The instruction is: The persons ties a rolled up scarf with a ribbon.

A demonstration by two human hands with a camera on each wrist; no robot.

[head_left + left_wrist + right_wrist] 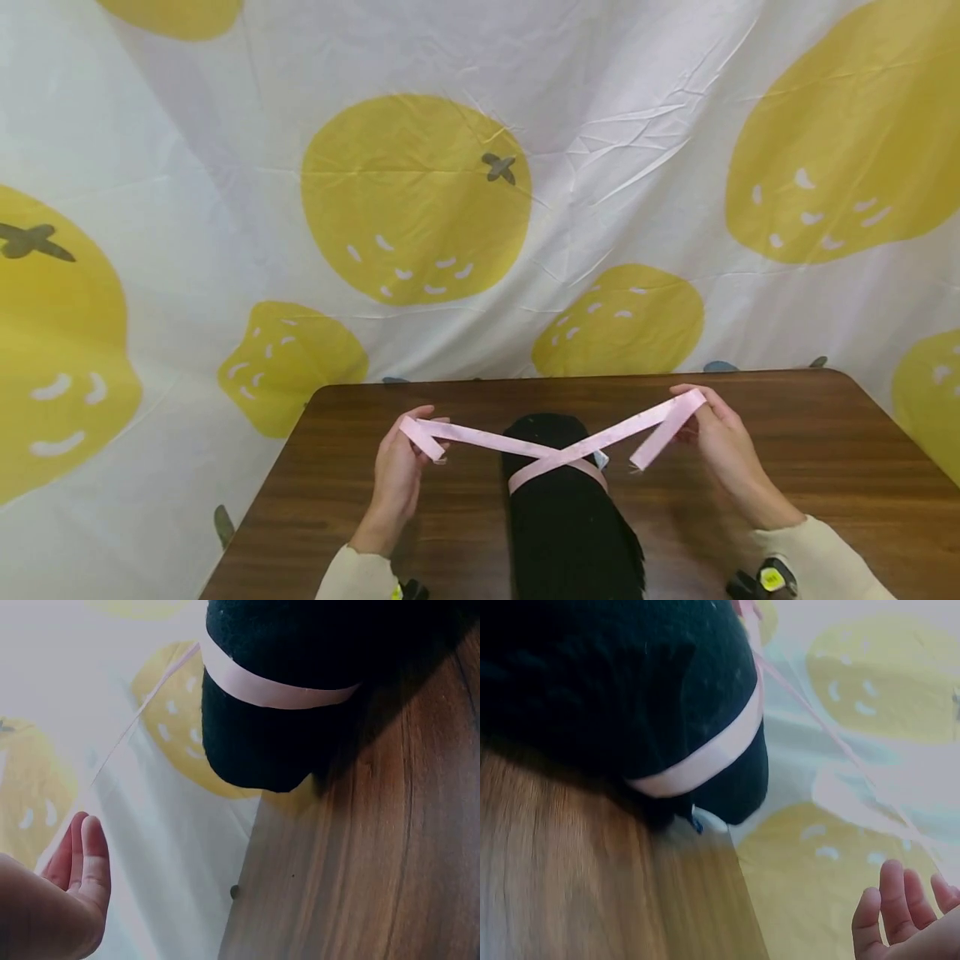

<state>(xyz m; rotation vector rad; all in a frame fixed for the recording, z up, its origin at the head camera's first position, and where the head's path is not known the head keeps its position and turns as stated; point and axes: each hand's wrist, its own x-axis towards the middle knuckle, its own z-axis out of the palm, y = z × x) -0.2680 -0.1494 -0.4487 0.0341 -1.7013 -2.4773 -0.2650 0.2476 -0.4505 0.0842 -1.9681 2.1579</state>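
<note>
Left: I observe the left hand (397, 472) pinching one tail of the pink ribbon (487, 438). Centre: the ribbon crosses atop the black bundle (566, 533), near its far end, on the wooden table (825, 454). Right: the right hand (729, 454) pinches the other tail.

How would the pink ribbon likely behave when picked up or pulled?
The pink ribbon is probably floppy: its free ends fold and droop. Likely very light, since it looks thin edge-on in the left wrist view. Its smooth sheen suggests it could be slippery.
</note>
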